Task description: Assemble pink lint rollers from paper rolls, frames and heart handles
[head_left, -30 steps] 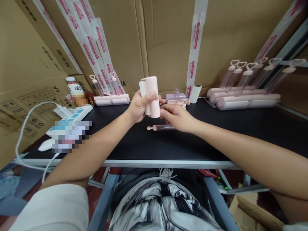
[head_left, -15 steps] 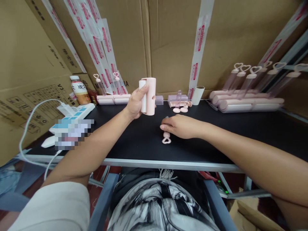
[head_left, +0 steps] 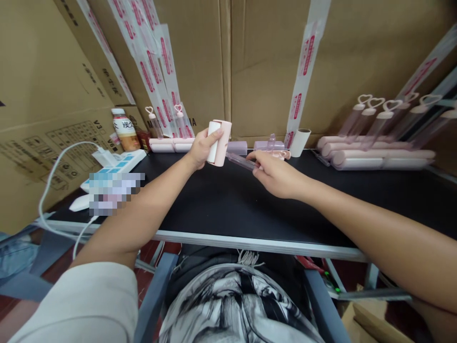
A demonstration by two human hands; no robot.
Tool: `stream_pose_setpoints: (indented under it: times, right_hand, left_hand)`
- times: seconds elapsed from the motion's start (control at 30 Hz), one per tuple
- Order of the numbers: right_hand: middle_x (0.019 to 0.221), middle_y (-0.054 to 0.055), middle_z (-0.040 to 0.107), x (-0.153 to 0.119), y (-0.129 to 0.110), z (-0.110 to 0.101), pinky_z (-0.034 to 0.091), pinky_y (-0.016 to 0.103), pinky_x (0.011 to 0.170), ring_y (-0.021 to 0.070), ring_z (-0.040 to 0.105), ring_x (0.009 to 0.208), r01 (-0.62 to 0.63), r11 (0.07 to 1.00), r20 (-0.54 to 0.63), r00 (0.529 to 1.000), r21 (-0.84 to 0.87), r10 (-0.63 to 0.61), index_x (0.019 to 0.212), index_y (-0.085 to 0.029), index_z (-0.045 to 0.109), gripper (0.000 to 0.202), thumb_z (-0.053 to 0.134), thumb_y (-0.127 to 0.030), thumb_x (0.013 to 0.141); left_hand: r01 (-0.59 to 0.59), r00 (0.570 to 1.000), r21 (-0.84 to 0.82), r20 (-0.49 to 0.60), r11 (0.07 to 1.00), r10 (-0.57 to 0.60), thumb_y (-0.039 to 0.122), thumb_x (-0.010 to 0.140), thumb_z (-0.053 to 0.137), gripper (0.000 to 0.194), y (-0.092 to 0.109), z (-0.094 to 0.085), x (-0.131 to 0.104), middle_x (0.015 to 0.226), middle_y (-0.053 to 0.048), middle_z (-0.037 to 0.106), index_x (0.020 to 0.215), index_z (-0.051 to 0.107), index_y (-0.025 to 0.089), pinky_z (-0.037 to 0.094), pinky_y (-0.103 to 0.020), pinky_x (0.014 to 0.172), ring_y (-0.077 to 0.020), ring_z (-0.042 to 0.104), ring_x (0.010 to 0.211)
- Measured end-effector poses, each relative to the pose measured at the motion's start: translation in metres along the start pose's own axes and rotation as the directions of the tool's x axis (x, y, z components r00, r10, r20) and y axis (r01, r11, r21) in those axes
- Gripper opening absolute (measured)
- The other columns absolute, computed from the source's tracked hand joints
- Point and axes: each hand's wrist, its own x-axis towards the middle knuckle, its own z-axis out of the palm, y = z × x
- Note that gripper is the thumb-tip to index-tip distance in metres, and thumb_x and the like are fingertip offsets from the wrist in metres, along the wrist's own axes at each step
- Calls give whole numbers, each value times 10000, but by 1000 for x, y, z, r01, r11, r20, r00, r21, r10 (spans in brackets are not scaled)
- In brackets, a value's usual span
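Above the black table, my left hand (head_left: pixel 203 150) is closed round a lint roller head (head_left: pixel 224 144), a pink half-round cover with a white roll inside, held tilted. My right hand (head_left: pixel 277 174) pinches a see-through purple handle (head_left: pixel 240 161) and points it leftward. The tip of this handle is at the side of the pink cover, where a hole showed; whether it has entered cannot be made out. My right fingers hide the handle's other end. Behind that hand are a pink part (head_left: pixel 282 154) and a purple clear piece (head_left: pixel 262 145).
Lint rollers with heart-topped handles (head_left: pixel 383 156) lie stacked at the right, more (head_left: pixel 162 145) at the back left. A white tube (head_left: pixel 300 143) stands near the cardboard wall (head_left: pixel 267 71). Left are a drink bottle (head_left: pixel 125 131), a power strip (head_left: pixel 123 166) and a white cable (head_left: pixel 44 190).
My right hand has lifted the heart-ended handle off the table and brought its tip up to the pink cover. The roller head in my left hand has tilted slightly.
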Motion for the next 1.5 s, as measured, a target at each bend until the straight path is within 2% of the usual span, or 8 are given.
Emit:
stream_pose_setpoints:
  times: [0.13, 0.27, 0.4, 0.7, 0.87, 1.03, 1.33, 1.5]
  right_hand:
    - [1068, 124, 729, -1, -3, -2, 462, 393, 836, 273, 654, 931, 6, 997, -112, 994, 74, 3, 1302, -166, 612, 355, 453, -281, 1007]
    - [945, 90, 730, 1, -3, -3, 452, 373, 789, 236, 641, 803, -9, 992, -161, 987, 124, 29, 1257, -159, 646, 361, 479, -374, 1022]
    - [877, 55, 716, 4, 1, -1, 452, 344, 744, 217, 641, 754, 12, 982, -150, 988, 189, 17, 1306, -177, 644, 376, 471, -375, 1036]
    - [975, 96, 773, 4, 0, 1, 505, 370, 874, 248, 706, 904, -18, 968, -113, 992, 250, 48, 1321, -163, 676, 399, 413, -304, 1057]
    - [1011, 110, 773, 4, -1, 0, 489, 367, 890, 253, 704, 933, -16, 977, -126, 991, 211, 44, 1322, -155, 682, 411, 395, -289, 1060]
    - [1030, 111, 778, 3, 0, 0, 478, 368, 896, 260, 704, 957, -35, 986, -123, 991, 162, 55, 1331, -159, 678, 411, 389, -276, 1063]
    - [1086, 118, 772, 1, -2, 2, 430, 315, 758, 251, 683, 888, -20, 995, 83, 996, 94, 12, 1362, -174, 614, 392, 517, -388, 1048]
    - [992, 100, 763, -1, -8, 0, 422, 305, 732, 226, 679, 831, -43, 992, 124, 992, 116, 29, 1271, -170, 618, 342, 466, -405, 1074]
  left_hand:
    - [-2, 999, 3, -43, 1000, 3, 646, 690, 880, 583, -3, -11, 6, 697, 10, 688, 880, 590, 177, 538, -234, 537, -113, 640, 554]
    - [52, 999, 10, -11, 999, -52, 646, 728, 851, 560, -4, -14, 6, 666, 14, 680, 873, 564, 188, 534, -240, 513, -125, 644, 531]
    - [63, 998, -11, 20, 998, -63, 648, 726, 847, 568, -2, -8, 1, 657, 18, 669, 887, 562, 184, 557, -246, 537, -125, 649, 531]
    - [108, 987, -7, 123, 994, -106, 684, 680, 861, 638, 3, -5, -5, 681, -6, 680, 923, 564, 174, 562, -264, 505, -139, 651, 522]
    - [108, 976, -2, 188, 994, -106, 562, 644, 927, 676, 6, -4, -7, 736, 8, 669, 1049, 545, 178, 560, -261, 525, -134, 648, 551]
    - [58, 984, 71, 162, 996, -69, 353, 586, 962, 767, 7, -4, -8, 881, 27, 652, 1188, 507, 217, 585, -268, 647, -123, 663, 675]
    - [-27, 984, 309, 174, 951, -29, 385, 540, 932, 758, -1, 18, -15, 1116, -34, 643, 1165, 548, 195, 521, -297, 886, -190, 614, 995]
    - [-67, 982, 336, 190, 939, 2, 526, 719, 826, 631, -5, 26, -18, 1113, -53, 645, 1173, 547, 189, 494, -293, 892, -191, 607, 984]
